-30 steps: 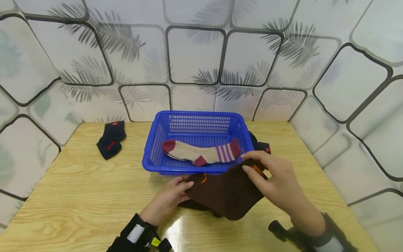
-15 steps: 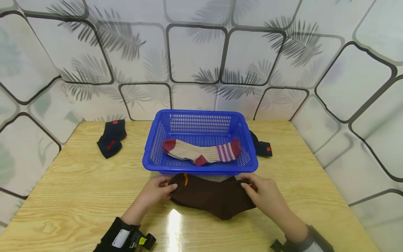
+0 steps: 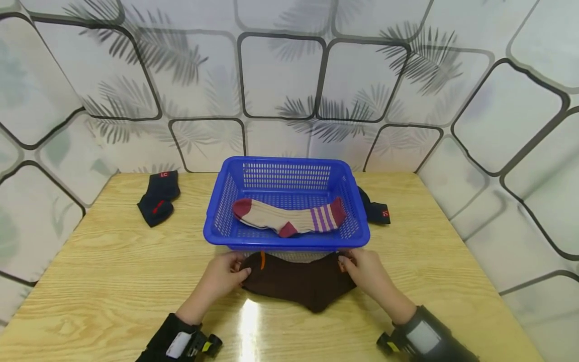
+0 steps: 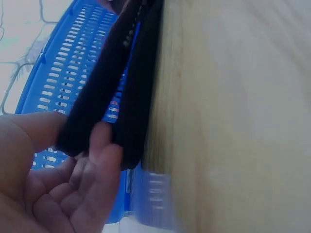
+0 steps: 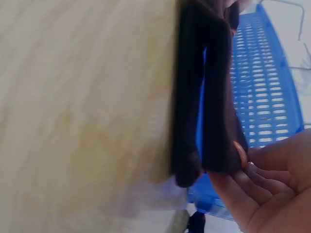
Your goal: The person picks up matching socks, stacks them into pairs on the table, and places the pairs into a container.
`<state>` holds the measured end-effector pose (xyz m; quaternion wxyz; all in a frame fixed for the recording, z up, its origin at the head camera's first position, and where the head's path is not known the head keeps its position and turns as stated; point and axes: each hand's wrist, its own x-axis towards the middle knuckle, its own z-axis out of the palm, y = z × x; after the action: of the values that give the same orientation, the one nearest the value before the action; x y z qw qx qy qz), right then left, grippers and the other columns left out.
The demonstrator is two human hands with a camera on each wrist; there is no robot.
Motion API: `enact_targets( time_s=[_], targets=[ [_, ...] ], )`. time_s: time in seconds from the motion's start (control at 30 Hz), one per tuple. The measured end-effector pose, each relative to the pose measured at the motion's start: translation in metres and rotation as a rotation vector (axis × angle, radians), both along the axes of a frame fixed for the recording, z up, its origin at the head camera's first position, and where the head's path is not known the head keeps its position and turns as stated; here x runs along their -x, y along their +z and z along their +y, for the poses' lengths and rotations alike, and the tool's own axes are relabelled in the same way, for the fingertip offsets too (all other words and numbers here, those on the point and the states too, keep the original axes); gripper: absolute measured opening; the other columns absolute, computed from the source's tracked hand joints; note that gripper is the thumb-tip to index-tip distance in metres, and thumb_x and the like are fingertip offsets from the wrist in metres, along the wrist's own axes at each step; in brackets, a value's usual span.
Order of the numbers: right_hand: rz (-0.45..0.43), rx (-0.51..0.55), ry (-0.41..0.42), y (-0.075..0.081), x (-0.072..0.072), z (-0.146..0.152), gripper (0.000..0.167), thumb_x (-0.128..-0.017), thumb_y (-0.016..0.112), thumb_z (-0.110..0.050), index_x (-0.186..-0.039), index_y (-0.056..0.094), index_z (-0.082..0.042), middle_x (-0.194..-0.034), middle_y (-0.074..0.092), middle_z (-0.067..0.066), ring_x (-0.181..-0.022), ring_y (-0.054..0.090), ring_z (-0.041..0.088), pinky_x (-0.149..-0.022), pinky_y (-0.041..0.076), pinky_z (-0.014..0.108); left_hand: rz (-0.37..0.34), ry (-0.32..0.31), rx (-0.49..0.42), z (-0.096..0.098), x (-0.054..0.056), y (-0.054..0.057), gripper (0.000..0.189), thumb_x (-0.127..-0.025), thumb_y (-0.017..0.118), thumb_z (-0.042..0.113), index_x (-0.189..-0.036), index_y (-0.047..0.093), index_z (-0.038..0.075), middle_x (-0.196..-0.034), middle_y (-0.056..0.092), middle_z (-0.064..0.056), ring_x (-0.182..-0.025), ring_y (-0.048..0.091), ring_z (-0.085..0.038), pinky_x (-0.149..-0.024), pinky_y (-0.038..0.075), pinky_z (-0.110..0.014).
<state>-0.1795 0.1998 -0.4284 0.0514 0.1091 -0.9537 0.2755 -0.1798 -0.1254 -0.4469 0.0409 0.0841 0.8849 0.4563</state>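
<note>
Nearest you, black straps (image 3: 174,339) sit round both wrists, and beyond them your left hand (image 3: 223,274) pinches the toe end of the brown socks (image 3: 294,279) while the fingers of your right hand (image 3: 365,269) grip the cuff end by its orange mark. That dark fabric spans the gap between your hands, heel pointing toward you, just on the near side of the basket (image 3: 289,242); both wrist views show two layers standing slightly apart, though whether the lower edge meets the table (image 3: 135,291) you can't tell. The step in hand looks like drawing the pair out lengthwise and squaring one layer against the other. From here the next move would seem to call for a light, even pull at both ends, so that toes and cuffs line up without a layer slipping from your pinch. Farther off, a cream sock (image 3: 296,219) with purple stripes lies inside the basket, with navy socks (image 3: 158,198) on the far left and another dark sock (image 3: 377,213) beside the basket's right wall, before the patterned backdrop (image 3: 280,75).
</note>
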Motion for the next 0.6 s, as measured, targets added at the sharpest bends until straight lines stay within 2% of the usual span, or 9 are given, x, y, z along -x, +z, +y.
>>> enact_targets(
  time_s=[0.13, 0.23, 0.3, 0.43, 0.53, 0.6],
  targets=[
    [-0.002, -0.006, -0.010, -0.005, 0.002, 0.000, 0.023, -0.089, 0.067, -0.007, -0.110, 0.068, 0.004, -0.098, 0.072, 0.014, -0.089, 0.069, 0.029, -0.078, 0.055, 0.045, 0.100, -0.012, 0.170, 0.000, -0.002, 0.001, 0.014, -0.078, 0.076, 0.006, -0.088, 0.067, 0.003, -0.075, 0.058, 0.000, -0.069, 0.055, -0.013, -0.062, 0.048, -0.031],
    [-0.035, -0.021, -0.016, -0.004, -0.001, 0.004, 0.031, -0.089, 0.066, -0.008, -0.117, 0.064, 0.006, -0.105, 0.070, 0.018, -0.090, 0.069, 0.032, -0.078, 0.055, 0.045, 0.107, -0.001, 0.253, 0.001, -0.005, 0.006, 0.022, -0.079, 0.077, 0.012, -0.098, 0.069, 0.003, -0.081, 0.061, -0.003, -0.072, 0.058, -0.016, -0.064, 0.049, -0.035],
    [-0.062, -0.052, -0.023, -0.002, -0.002, 0.008, 0.031, -0.089, 0.065, -0.008, -0.116, 0.063, 0.006, -0.106, 0.070, 0.019, -0.088, 0.069, 0.032, -0.076, 0.056, 0.045, 0.104, 0.012, 0.291, 0.000, -0.006, 0.010, 0.028, -0.080, 0.077, 0.015, -0.104, 0.068, 0.002, -0.086, 0.063, -0.006, -0.076, 0.061, -0.020, -0.066, 0.051, -0.039],
    [-0.136, -0.142, -0.019, 0.001, -0.003, 0.013, 0.031, -0.088, 0.067, -0.015, -0.111, 0.065, 0.006, -0.098, 0.070, 0.017, -0.085, 0.069, 0.030, -0.074, 0.056, 0.044, 0.059, 0.011, 0.324, -0.003, -0.005, 0.016, 0.036, -0.082, 0.077, 0.019, -0.110, 0.066, 0.000, -0.092, 0.066, -0.009, -0.085, 0.064, -0.027, -0.073, 0.052, -0.044],
    [-0.190, -0.180, -0.001, 0.000, -0.002, 0.013, 0.021, -0.087, 0.069, -0.018, -0.096, 0.069, 0.001, -0.080, 0.068, 0.007, -0.073, 0.064, 0.023, -0.065, 0.053, 0.039, 0.007, -0.021, 0.341, -0.004, -0.003, 0.016, 0.029, -0.083, 0.076, 0.021, -0.102, 0.067, 0.001, -0.081, 0.066, -0.004, -0.076, 0.064, -0.022, -0.066, 0.051, -0.041],
    [-0.212, -0.191, -0.001, -0.002, -0.001, 0.011, 0.016, -0.086, 0.071, -0.020, -0.085, 0.067, -0.005, -0.069, 0.059, 0.001, -0.063, 0.056, 0.018, -0.056, 0.045, 0.034, -0.011, -0.038, 0.359, -0.003, -0.002, 0.014, 0.024, -0.083, 0.075, 0.022, -0.095, 0.068, 0.003, -0.073, 0.064, -0.001, -0.069, 0.061, -0.018, -0.062, 0.049, -0.038]
  ],
)
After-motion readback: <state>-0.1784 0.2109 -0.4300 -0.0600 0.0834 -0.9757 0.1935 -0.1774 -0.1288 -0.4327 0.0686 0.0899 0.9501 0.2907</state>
